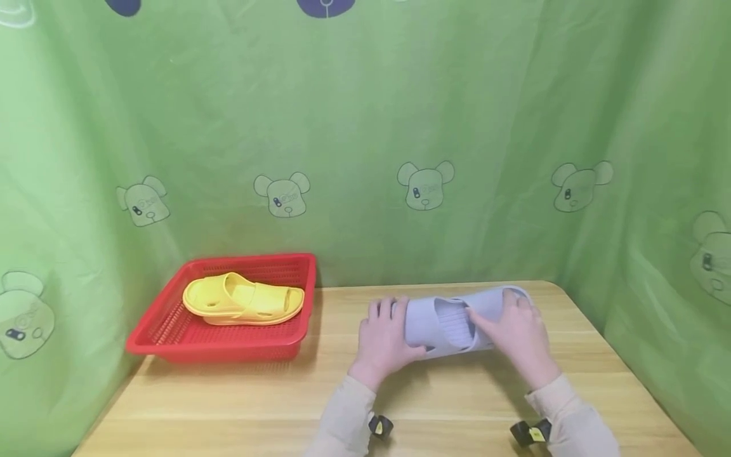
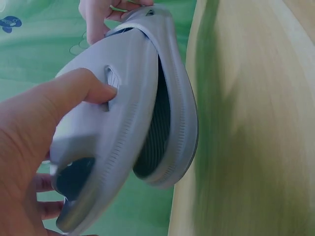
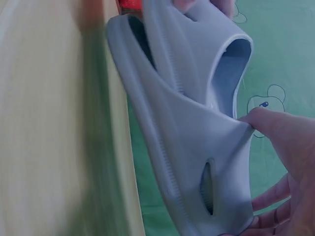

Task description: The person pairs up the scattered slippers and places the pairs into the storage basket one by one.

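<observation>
Both hands (image 1: 381,339) around grey slipper (image 1: 451,320)

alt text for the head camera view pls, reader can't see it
Two hands hold a pale grey slipper just above a wooden table, the left hand gripping one end and the right hand the other. To the left, a yellow slipper lies in a red basket, with a green bear-print curtain behind.

Two bare hands, left hand (image 1: 384,343), right hand (image 1: 516,339). Long beige sleeves (image 1: 348,419) reach to both wrists, cuffs loose and slightly wrinkled. Small black wrist device with yellow mark (image 1: 379,426) below each cuff, nearer desk (image 1: 228,406) front edge.
</observation>
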Tool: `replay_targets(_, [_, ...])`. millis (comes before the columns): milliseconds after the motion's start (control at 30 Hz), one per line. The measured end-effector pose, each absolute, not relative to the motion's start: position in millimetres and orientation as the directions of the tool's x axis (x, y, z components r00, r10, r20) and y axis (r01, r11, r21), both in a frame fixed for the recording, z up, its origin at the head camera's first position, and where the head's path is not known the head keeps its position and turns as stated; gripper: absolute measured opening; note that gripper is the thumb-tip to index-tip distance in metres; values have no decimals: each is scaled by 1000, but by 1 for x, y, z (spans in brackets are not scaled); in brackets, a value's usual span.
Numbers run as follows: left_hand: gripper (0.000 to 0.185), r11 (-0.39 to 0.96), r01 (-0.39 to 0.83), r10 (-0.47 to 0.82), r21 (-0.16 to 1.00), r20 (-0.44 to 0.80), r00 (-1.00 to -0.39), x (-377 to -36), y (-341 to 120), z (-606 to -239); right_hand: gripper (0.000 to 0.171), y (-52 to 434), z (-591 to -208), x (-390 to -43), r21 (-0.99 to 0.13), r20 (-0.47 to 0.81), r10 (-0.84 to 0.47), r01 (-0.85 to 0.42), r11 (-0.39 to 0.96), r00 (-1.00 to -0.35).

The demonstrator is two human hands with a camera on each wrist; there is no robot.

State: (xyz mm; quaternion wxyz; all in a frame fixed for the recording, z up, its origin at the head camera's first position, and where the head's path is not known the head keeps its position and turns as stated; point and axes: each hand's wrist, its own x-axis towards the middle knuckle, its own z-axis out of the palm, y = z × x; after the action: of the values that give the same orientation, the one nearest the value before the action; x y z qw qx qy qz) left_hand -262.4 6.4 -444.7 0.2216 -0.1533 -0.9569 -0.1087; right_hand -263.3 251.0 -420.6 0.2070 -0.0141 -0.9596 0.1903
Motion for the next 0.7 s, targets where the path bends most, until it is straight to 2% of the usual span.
replay_targets(433, [103, 910, 367, 266, 191, 411, -872, -258, 10, -444, 104, 257, -421, -263, -362, 397, 108, -48, 931, -912])
replay_targets(700, [100, 911, 385, 272, 146, 489, -829, -260, 8, -445, 105, 255, -421, -263, -370, 399, 107, -53, 927, -910])
